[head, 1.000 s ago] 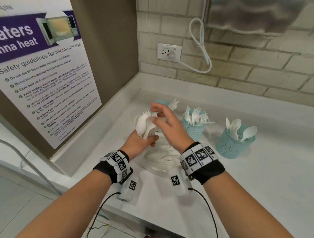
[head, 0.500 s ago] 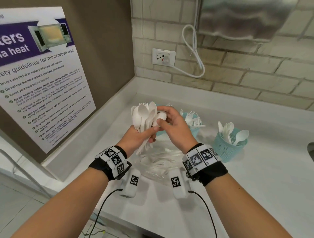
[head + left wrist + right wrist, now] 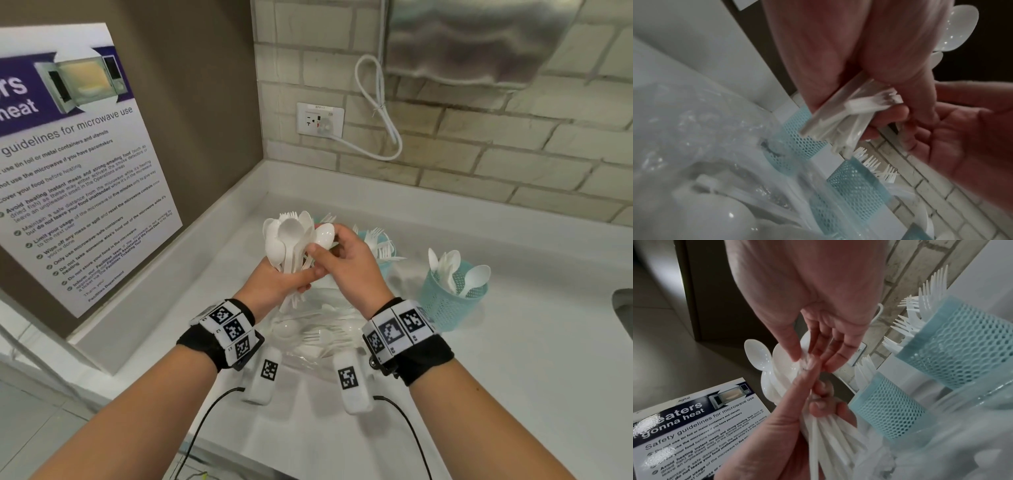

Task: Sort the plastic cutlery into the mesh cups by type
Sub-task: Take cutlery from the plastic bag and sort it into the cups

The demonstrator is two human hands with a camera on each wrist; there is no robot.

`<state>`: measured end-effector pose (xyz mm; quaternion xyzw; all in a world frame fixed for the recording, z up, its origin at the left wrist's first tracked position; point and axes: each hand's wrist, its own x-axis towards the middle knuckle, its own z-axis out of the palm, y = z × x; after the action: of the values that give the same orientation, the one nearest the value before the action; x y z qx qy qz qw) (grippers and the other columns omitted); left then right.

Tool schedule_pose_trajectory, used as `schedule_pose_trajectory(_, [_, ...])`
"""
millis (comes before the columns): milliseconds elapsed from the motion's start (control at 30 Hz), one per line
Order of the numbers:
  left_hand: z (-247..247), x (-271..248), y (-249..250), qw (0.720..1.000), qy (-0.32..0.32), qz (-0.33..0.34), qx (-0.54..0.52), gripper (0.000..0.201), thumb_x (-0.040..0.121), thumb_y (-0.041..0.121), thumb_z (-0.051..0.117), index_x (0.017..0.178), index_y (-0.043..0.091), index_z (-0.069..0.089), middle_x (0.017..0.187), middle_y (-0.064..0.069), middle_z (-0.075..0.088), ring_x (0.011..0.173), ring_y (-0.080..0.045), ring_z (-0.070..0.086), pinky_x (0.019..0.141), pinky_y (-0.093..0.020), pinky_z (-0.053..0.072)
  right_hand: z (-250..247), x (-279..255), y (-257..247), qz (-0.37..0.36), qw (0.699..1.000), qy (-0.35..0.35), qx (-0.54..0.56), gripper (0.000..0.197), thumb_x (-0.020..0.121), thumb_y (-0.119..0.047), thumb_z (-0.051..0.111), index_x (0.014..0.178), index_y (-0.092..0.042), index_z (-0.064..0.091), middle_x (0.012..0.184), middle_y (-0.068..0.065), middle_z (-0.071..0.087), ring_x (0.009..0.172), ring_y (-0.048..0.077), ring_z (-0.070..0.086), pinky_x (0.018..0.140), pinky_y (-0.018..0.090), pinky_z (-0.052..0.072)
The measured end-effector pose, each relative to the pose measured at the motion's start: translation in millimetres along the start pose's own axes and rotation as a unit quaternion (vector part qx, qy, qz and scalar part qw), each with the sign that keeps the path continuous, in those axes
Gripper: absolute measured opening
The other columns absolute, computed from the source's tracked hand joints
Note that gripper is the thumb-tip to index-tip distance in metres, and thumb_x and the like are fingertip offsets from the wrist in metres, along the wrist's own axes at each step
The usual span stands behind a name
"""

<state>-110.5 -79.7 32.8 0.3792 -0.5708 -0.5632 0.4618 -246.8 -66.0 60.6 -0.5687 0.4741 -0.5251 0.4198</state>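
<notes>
Both forearms are bare, without sleeves. Each wrist wears a black fabric band (image 3: 209,346) wrapped by a row of white square tiles printed with black fiducial markers (image 3: 230,331). Below each wrist hangs a white oblong module (image 3: 264,373) bearing one such marker, and a thin black cable (image 3: 205,414) runs back from it.

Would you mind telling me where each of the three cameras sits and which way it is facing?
Head: on the head, looking down at the counter; both forearms, left hand gripping a cutlery bundle, right hand pinching a spoon.
Left wrist: under the left hand, facing the handle ends and mesh cups.
Right wrist: under the right hand, facing the spoon bowls and poster.
Shared: all views show the bundle and cups.
</notes>
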Motion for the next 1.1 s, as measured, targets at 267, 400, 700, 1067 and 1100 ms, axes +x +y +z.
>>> schedule_pose_trajectory(267, [2.1,3.0,0.4,1.0,0.003,0.007,0.005,0.021,0.082,0.016,0.072,0.101,0.008,0.067,0.074,-0.005,0.062,0.06,-0.017,0.054,0.064,-0.032,0.05,-7.0,2.7,-1.2,0.01,0.998,0.022,0.056,0.019,0.08,-0.011,0.073,0.093,-0.021,0.064,0.083,0.001,0.069,0.075,0.016,0.066,0.071,0.029,0.056])
schedule_pose_trajectory(400, [0.3,4.3,-3.4,0.999,0.009,-0.011,-0.039,0.015,0.083,0.026,0.069,0.088,0.013,0.064,0.071,-0.005,0.062,0.056,-0.018,0.054,0.063,-0.034,0.05,-9.8,3.5,-2.0,0.019,0.995,0.054,0.085,0.018,0.083,-0.016,0.07,0.094,-0.004,0.061,0.082,0.009,0.068,0.069,0.016,0.064,0.069,0.027,0.054])
schedule_pose_trajectory(700, [4.5,11.2,-8.4,0.997,0.058,-0.041,0.038,0.012,0.087,0.021,0.066,0.087,0.009,0.061,0.067,-0.003,0.061,0.052,-0.014,0.054,0.057,-0.029,0.052,-9.9,1.7,-15.9,-0.052,0.996,0.042,0.059,0.025,0.088,-0.025,0.065,0.104,-0.025,0.046,0.081,-0.005,0.049,0.068,0.007,0.049,0.065,0.02,0.046])
schedule_pose_trajectory(1067, [18.5,17.9,-13.3,0.996,0.026,-0.073,0.04,0.009,0.085,0.022,0.068,0.085,0.015,0.063,0.061,-0.001,0.05,0.045,-0.009,0.045,0.066,-0.036,0.053,-38.7,14.8,-32.3,-0.089,0.98,0.172,0.041,0.024,0.102,-0.022,0.036,0.118,-0.005,0.043,0.082,-0.003,0.065,0.076,0.004,0.063,0.072,0.019,0.048])
schedule_pose_trajectory(1100, [20.7,17.7,-12.1,0.997,0.019,-0.07,0.036,0.01,0.087,0.023,0.066,0.087,0.014,0.063,0.063,-0.003,0.05,0.045,-0.009,0.045,0.068,-0.038,0.053,-43.6,14.5,-34.0,-0.096,0.979,0.174,0.052,0.021,0.102,-0.021,0.035,0.117,-0.008,0.041,0.076,-0.002,0.063,0.073,0.01,0.064,0.07,0.02,0.05])
